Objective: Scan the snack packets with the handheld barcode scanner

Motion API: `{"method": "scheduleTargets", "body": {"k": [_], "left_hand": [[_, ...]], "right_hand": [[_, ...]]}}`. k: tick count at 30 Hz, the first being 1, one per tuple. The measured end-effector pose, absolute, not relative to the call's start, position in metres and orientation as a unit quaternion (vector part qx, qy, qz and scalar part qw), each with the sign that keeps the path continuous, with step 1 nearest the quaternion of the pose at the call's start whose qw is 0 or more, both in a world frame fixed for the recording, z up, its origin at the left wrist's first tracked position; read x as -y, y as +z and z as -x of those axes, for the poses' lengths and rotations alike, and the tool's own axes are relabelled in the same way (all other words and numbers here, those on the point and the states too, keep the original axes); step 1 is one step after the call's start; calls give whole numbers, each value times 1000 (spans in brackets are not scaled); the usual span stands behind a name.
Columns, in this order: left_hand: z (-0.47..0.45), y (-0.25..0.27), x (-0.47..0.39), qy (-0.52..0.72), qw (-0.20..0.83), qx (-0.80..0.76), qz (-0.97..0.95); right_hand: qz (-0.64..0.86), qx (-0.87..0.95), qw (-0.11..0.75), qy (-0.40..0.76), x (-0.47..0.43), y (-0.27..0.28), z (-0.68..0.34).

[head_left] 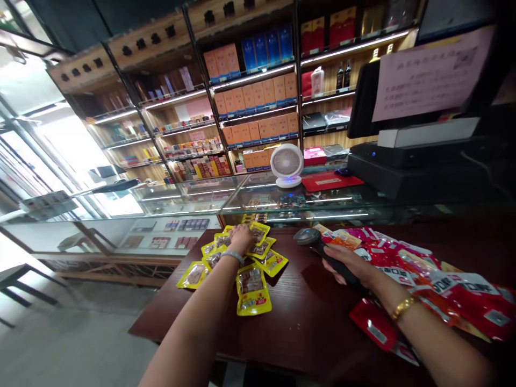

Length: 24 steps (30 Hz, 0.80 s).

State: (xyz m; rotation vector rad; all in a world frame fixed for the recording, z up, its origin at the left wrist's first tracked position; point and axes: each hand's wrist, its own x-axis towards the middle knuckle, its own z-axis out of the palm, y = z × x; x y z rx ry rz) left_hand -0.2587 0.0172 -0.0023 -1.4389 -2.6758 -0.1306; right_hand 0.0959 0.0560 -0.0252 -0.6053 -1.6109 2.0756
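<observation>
My left hand (241, 237) is on the far part of a loose pile of yellow snack packets (253, 290) with clear windows. Its fingers are curled down at a yellow snack packet (259, 232); the fingertips are partly hidden. My right hand (349, 263) is wrapped round the black handle of a handheld barcode scanner (309, 237). The scanner's head points left, above the dark wooden tabletop (300, 322). Beneath and beyond my right forearm lies a heap of red and pink snack packets (403, 263), some with white barcode labels.
Beyond the tabletop stands a glass display counter (258, 200) bearing a small white fan (287, 164) and a red mat (330, 181). A black monitor (363, 102) with a pink paper sheet rises at right. Shelves of boxes (258, 97) line the back wall; a stool (24, 277) stands at left.
</observation>
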Motion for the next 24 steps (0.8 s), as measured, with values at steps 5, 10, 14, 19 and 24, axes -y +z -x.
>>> {"method": "scheduleTargets", "body": {"k": [5, 10, 14, 19, 24], "left_hand": [[255, 2, -17, -140, 52, 857, 493], [253, 5, -22, -329, -7, 821, 467], [223, -4, -30, -394, -34, 772, 498], [158, -20, -38, -543, -114, 651, 518], [111, -24, -48, -573, -202, 598, 523]], "right_hand": [[238, 601, 224, 729, -53, -9, -95], [245, 618, 221, 713, -42, 4, -99], [242, 619, 229, 712, -33, 7, -101], [253, 611, 232, 713, -28, 9, -103], [282, 603, 238, 708, -27, 10, -118]]}}
